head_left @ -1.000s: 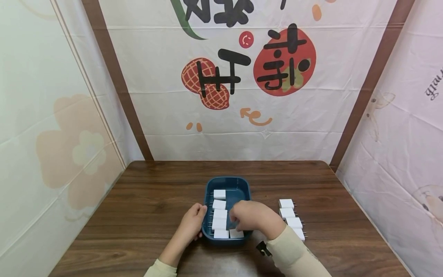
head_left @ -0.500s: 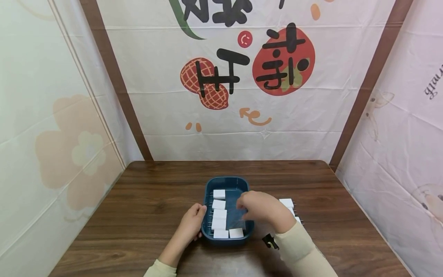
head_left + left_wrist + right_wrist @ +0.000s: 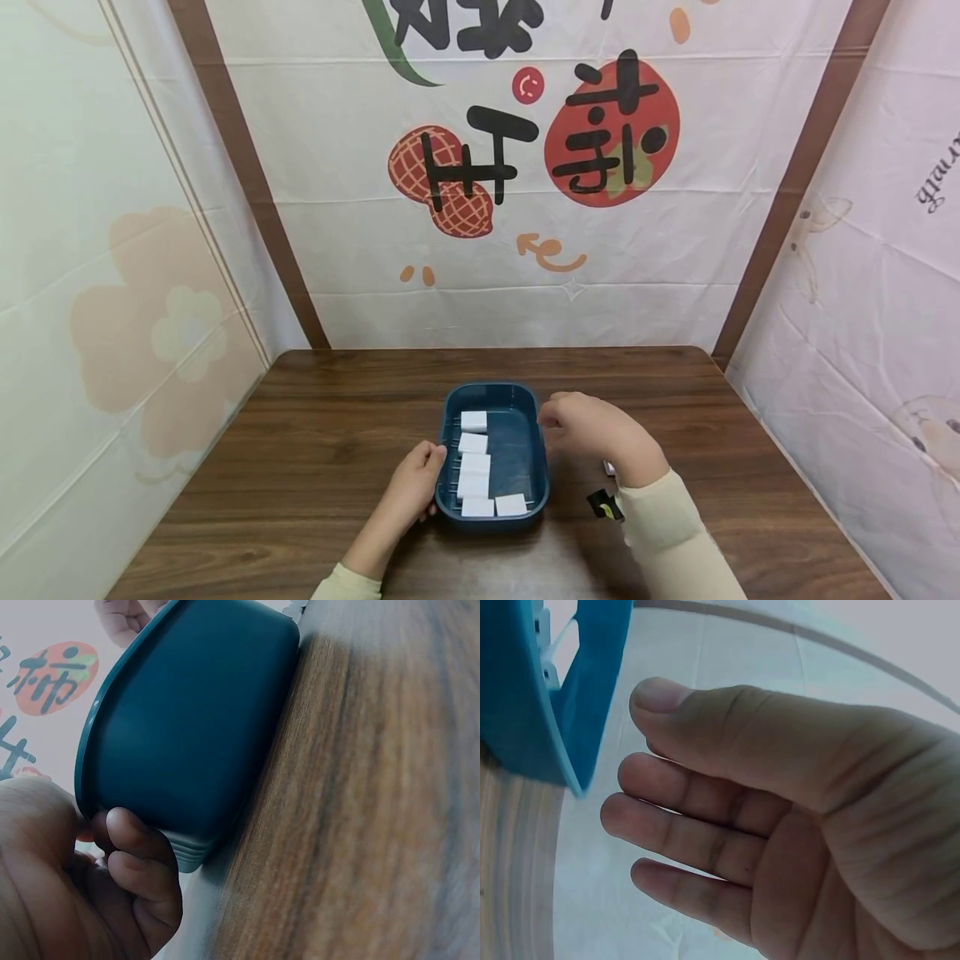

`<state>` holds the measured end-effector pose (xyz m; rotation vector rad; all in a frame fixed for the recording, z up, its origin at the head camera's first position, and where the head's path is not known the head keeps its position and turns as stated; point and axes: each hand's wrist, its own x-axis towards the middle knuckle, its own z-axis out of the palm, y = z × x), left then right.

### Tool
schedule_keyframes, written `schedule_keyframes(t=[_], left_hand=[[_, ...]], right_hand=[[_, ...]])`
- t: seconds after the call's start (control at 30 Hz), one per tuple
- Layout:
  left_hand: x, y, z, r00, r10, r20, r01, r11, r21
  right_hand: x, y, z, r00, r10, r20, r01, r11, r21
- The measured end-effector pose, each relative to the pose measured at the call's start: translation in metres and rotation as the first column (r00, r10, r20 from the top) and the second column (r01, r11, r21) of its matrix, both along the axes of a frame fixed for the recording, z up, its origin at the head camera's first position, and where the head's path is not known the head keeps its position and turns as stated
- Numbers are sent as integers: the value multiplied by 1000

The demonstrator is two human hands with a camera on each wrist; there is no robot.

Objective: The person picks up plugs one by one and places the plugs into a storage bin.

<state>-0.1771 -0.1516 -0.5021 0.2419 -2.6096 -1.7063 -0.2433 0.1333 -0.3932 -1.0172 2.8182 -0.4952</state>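
Observation:
A dark blue tray stands on the table. White charger plugs line its left side, prongs pointing left, and one more plug lies in the near right corner. My left hand grips the tray's left rim; in the left wrist view its curled fingers touch the tray wall. Just beyond the right rim hovers my right hand, holding nothing. The right wrist view shows its fingers loosely bent and apart from the tray.
Right of the tray, a charger plug peeks out on the table, mostly hidden by my right forearm. A black strap piece hangs at my right wrist. A printed white curtain rises behind the wooden table.
My right hand has risen out of the tray and moved right, past the rim, leaving the near right plug behind. The forearm now covers the plugs on the table. The left hand stays put.

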Motion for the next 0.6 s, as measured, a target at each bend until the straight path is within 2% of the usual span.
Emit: schedule_keyframes(t=[0.17,0.6], left_hand=[[-1,-1,-1,1000,7,3,-7,1000,1],[-3,-2,-4,1000,1,22,-1,1000,-4]], right_hand=[[-9,13,1,997,-71,19,71,997,-9],[-31,50,-1,997,-64,-34,62,997,-54]])
